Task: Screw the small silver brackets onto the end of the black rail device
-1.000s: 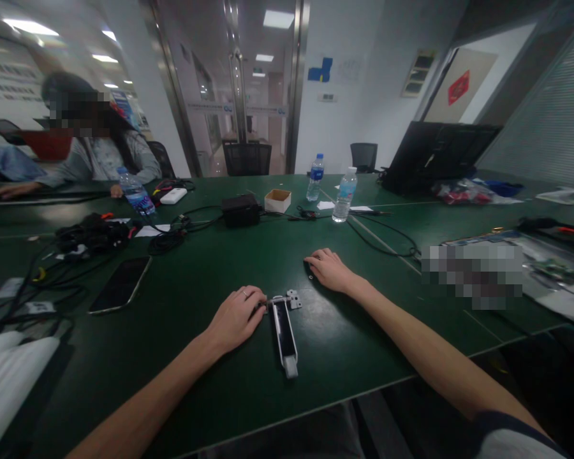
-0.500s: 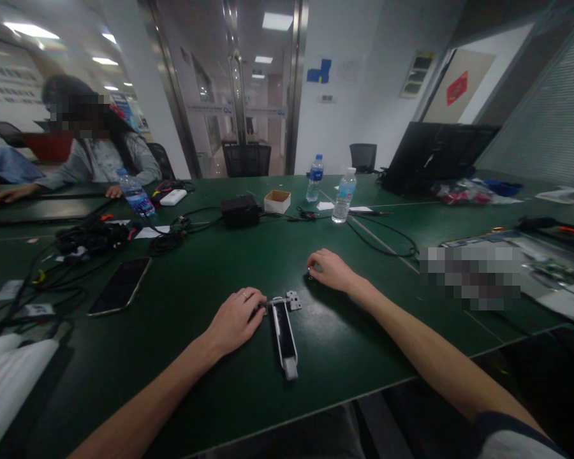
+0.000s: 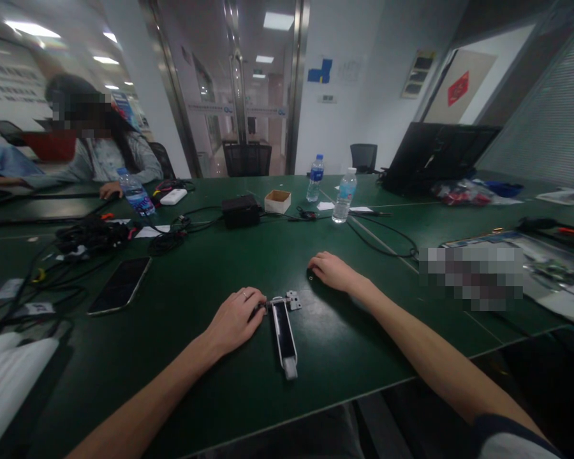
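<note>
On the green table lies a hinged metal bracket [image 3: 284, 331], with a long dark strip in a pale frame, a light grey tip pointing at me and a small plate with holes at its far right. My left hand [image 3: 238, 319], wearing a ring, rests at its far left end, fingers bent and closed on that end, which they partly cover. Farther off to the right, my right hand [image 3: 333, 271] lies on the tabletop with curled fingers; whatever they hold is hidden. A tiny metal ring-like piece [image 3: 310, 278] sits just below those fingertips.
Left of me are a phone [image 3: 120, 286], tangled black cables [image 3: 93, 236] and a bottle [image 3: 136, 193]. A black box [image 3: 240, 211], a small open carton [image 3: 277, 202] and two bottles stand ahead. An opened device [image 3: 550, 261] lies right. Another person [image 3: 105, 153] sits far left.
My right hand's fingers have shifted slightly, and the tiny metal piece now shows more clearly below them. My left hand and the bracket have stayed put. The other person's hand has moved slightly.
</note>
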{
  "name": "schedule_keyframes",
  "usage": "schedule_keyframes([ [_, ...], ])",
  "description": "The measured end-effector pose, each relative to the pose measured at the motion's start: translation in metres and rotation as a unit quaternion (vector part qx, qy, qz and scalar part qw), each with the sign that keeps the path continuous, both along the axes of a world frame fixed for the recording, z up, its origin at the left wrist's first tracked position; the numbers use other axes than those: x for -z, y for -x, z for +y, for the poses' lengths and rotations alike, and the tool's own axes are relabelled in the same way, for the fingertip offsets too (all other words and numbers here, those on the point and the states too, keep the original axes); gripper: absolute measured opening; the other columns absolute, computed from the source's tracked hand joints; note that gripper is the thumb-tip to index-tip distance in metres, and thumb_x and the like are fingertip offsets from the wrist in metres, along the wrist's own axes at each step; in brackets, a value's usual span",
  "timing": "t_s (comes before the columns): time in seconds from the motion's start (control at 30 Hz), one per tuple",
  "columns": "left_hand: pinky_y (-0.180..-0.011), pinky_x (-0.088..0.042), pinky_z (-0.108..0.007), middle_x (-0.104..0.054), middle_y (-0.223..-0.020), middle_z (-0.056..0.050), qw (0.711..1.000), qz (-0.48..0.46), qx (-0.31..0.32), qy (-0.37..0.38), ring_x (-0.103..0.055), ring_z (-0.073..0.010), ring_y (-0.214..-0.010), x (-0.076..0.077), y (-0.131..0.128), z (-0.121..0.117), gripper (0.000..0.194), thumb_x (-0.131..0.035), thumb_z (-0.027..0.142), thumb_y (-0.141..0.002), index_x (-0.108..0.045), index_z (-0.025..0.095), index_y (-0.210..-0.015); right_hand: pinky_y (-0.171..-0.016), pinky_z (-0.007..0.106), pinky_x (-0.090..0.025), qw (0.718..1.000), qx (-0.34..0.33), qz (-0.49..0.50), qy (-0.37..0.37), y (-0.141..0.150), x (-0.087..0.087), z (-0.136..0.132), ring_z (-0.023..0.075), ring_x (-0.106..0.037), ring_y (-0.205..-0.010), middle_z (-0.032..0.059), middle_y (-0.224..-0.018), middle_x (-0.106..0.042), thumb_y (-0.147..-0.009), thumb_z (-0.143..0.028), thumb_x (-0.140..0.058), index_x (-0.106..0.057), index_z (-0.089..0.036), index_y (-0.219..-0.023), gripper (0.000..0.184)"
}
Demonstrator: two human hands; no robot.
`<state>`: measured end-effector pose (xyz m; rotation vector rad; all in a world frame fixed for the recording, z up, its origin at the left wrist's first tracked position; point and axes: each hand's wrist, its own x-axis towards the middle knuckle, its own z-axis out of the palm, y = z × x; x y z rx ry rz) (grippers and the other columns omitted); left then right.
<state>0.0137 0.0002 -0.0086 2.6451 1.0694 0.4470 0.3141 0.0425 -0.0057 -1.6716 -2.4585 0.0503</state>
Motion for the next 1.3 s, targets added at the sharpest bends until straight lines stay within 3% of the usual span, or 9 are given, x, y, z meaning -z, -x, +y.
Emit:
schedule_keyframes([
  [0.27, -0.083, -0.049, -0.036, -0.057, -0.113, -0.006, 1.000, 0.002, -0.002, 0.008, -0.056, -0.0217, -0.099, -0.001, 0.000, 0.000, 0.023, -0.043, 0.027, -0.094, -0.058, 0.019, -0.110, -0.077, 0.029, -0.043, 0.992, -0.030, 0.108, -0.061, 0.018, -0.008, -0.013, 0.0176, -0.056, -0.084, 0.0071, -0.088, -0.063, -0.085, -0.012, -0.051, -0.064, -0.014, -0.089, 0.014],
  [0.5, -0.084, -0.048, -0.037, -0.057, -0.112, -0.006, 1.000, 0.000, -0.004, -0.003, -0.056, -0.0220, -0.099, 0.001, 0.001, 0.000, 0.021, -0.045, 0.027, -0.093, -0.058, 0.019, -0.109, -0.064, 0.022, -0.042, 0.981, -0.126, 0.148, 0.029, 0.046, -0.017, -0.033, 0.0112, -0.055, -0.066, 0.0022, -0.077, -0.063, -0.081, -0.011, -0.055, -0.065, -0.014, -0.084, 0.010],
  [0.7, -0.084, -0.048, -0.037, -0.057, -0.112, -0.006, 1.000, 0.003, -0.003, -0.003, -0.056, -0.0217, -0.100, 0.000, 0.000, 0.000, 0.022, -0.044, 0.025, -0.093, -0.057, 0.019, -0.109, -0.060, 0.019, -0.042, 0.971, -0.141, 0.176, 0.083, 0.051, -0.017, -0.038, 0.0096, -0.057, -0.064, 0.0010, -0.075, -0.065, -0.081, -0.012, -0.057, -0.066, -0.014, -0.088, 0.012],
  [1.13, -0.084, -0.048, -0.037, -0.057, -0.113, -0.006, 1.000, 0.012, -0.003, 0.003, -0.056, -0.0220, -0.100, -0.002, 0.000, -0.001, 0.023, -0.043, 0.026, -0.094, -0.057, 0.019, -0.110, -0.060, 0.020, -0.044, 0.954, -0.157, 0.222, 0.129, 0.048, -0.018, -0.038, 0.0099, -0.059, -0.064, 0.0020, -0.078, -0.067, -0.086, -0.021, -0.053, -0.067, -0.013, -0.091, 0.016],
  [1.3, -0.083, -0.049, -0.037, -0.057, -0.113, -0.007, 1.000, 0.001, 0.000, 0.004, -0.056, -0.0221, -0.099, -0.001, 0.000, 0.000, 0.023, -0.044, 0.026, -0.093, -0.057, 0.019, -0.110, -0.062, 0.021, -0.047, 0.947, -0.162, 0.221, 0.166, 0.045, -0.020, -0.038, 0.0104, -0.060, -0.068, 0.0017, -0.083, -0.067, -0.081, -0.015, -0.058, -0.066, -0.015, -0.094, 0.015],
])
